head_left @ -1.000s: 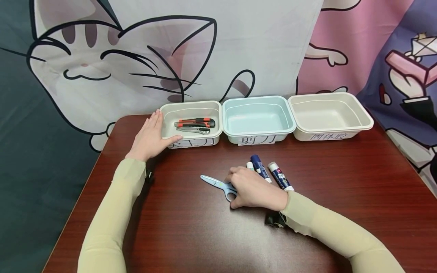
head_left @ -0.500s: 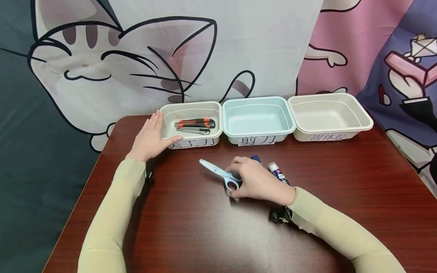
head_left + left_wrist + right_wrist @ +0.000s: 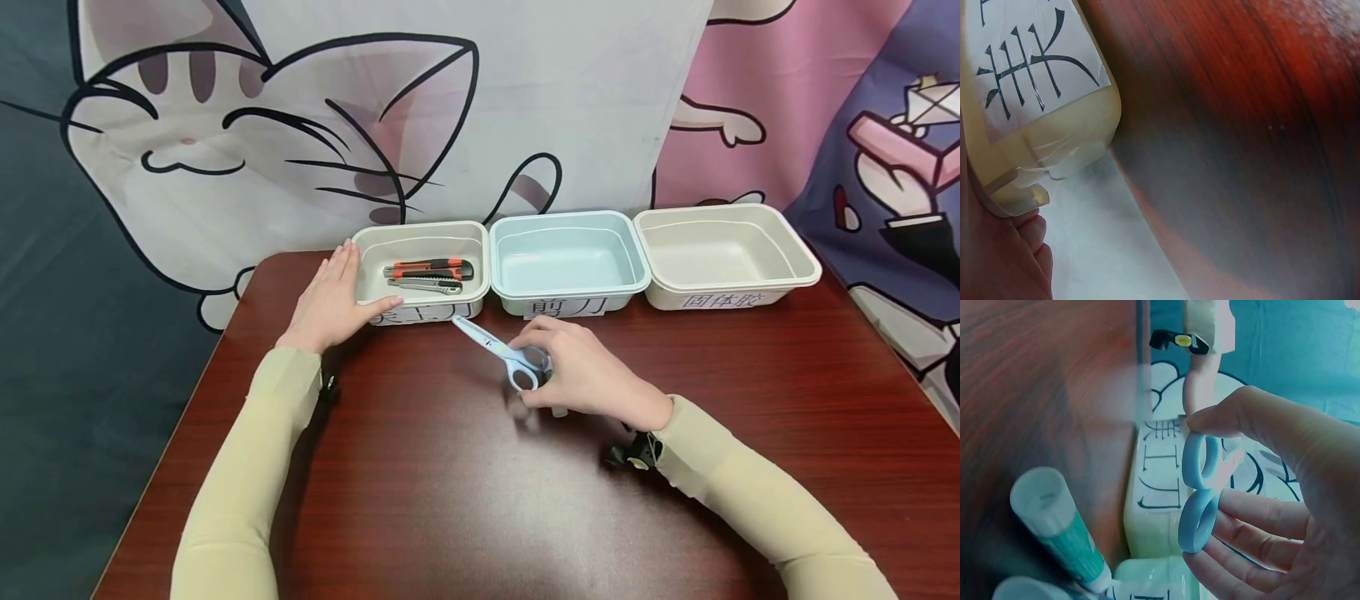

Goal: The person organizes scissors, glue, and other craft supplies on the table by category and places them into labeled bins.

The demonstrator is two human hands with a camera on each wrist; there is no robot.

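My right hand (image 3: 592, 371) pinches light blue scissors (image 3: 487, 342) by the finger loops, above the table, with the blades pointing up and left. In the right wrist view, thumb and fingertips hold the two loops of the scissors (image 3: 1189, 526) at opposite ends. My left hand (image 3: 326, 304) rests on the left end of the left cream bin (image 3: 420, 233), fingers straight along the rim and thumb over the front edge. Inside that bin lie several utility knives (image 3: 427, 271). In the left wrist view, the bin's labelled wall (image 3: 1072, 131) stands beside my fingers.
A light blue bin (image 3: 570, 250) and a second cream bin (image 3: 720, 246) continue the row, each with a paper label. A green-and-white glue stick (image 3: 1063, 531) and another white-ended stick (image 3: 1025, 590) stand out in the right wrist view; my right hand mostly hides them from above.
My right hand has lifted the scissors off the table and carried them forward and slightly right, toward the bins. The glue sticks are now mostly covered by it. My left hand has stayed put.
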